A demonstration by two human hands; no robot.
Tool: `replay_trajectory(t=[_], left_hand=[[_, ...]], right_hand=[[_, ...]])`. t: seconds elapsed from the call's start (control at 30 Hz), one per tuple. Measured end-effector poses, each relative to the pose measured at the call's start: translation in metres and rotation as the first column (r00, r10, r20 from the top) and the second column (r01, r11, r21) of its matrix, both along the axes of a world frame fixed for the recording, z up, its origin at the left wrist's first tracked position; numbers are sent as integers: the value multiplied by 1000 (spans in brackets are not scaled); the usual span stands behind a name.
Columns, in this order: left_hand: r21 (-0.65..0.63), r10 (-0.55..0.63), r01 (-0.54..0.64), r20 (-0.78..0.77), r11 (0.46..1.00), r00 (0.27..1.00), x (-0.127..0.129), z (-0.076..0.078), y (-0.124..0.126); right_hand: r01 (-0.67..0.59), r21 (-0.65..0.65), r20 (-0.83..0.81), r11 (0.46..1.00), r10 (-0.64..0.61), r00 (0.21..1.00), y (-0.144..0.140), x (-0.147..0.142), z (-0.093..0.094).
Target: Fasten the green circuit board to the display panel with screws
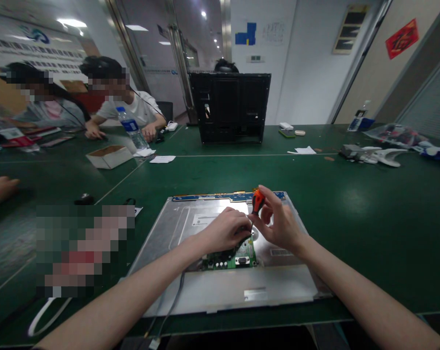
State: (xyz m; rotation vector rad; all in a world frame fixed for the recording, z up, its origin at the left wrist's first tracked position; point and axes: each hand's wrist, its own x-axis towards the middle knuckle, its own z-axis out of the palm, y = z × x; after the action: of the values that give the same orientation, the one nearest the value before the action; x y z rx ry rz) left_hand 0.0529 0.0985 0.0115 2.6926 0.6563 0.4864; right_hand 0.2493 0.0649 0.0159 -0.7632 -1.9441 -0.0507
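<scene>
An orange and black screwdriver [257, 202] stands nearly upright over a green circuit board [248, 250], its handle gripped by the fingers of my right hand [281, 224]. Close beside its shaft, my left hand [229, 228] bends down with the fingertips pinched together low over the board. Whether those fingers hold the shaft or a small part is hidden. The board is on the metal back of a flat display panel [292, 284], which lies on the table in front of me. A blue strip board [237, 197] runs along the panel's far edge, and a dark cable [176, 296] trails off its near side.
A black monitor housing [231, 107] stands across the green table [369, 218]. Two people sit at the far left, near a water bottle [132, 129] and an open white box [109, 156]. Another person's hand [3, 188] shows at the left edge. Plastic bags [398, 135] lie at the right.
</scene>
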Motion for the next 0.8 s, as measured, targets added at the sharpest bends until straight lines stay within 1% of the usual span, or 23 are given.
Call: replay_trajectory(t=[0.27, 0.43, 0.8], left_hand=[[-12, -3, 3, -13, 1000, 1000, 1, 4, -2], [-19, -9, 9, -12, 1000, 1000, 1, 4, -1], [-4, -5, 5, 17, 1000, 1000, 0, -1, 1]], right_hand=[[-46, -70, -29, 997, 44, 999, -4, -2, 4], [4, -12, -6, 1000, -4, 1000, -3, -1, 4], [8, 20, -5, 1000, -8, 1000, -1, 0, 4]])
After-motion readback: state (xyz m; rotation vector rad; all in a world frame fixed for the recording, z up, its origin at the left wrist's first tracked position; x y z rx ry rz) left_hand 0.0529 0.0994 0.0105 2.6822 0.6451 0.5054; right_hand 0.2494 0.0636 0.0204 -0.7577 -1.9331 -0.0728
